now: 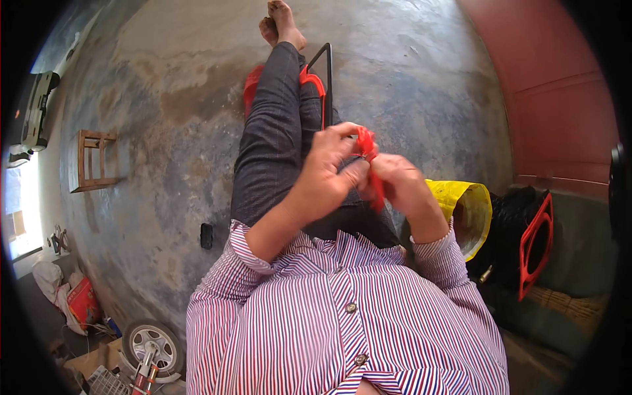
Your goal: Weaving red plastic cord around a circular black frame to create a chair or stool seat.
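A bunched red strip (366,139), thin and ribbon-like, is held up over my lap. Its exact kind is hard to make out, and a loose end hangs down between my hands. My left hand (329,168) pinches it from the left with thumb and fingers. From the other side my right hand (401,179), slightly blurred, is closed around its lower part. Beneath and beyond my hands lie my outstretched legs in dark trousers (270,138). Next to the legs are a black metal frame (329,85) and a curved red piece (313,80), partly covered.
At my right stand a yellow bag (488,220) with a wide mouth and a black heap with a red frame (546,224). Leftward are a small wooden stool (81,161), a black object (207,236) on the floor, a spoked wheel (180,349) and a red box (82,303).
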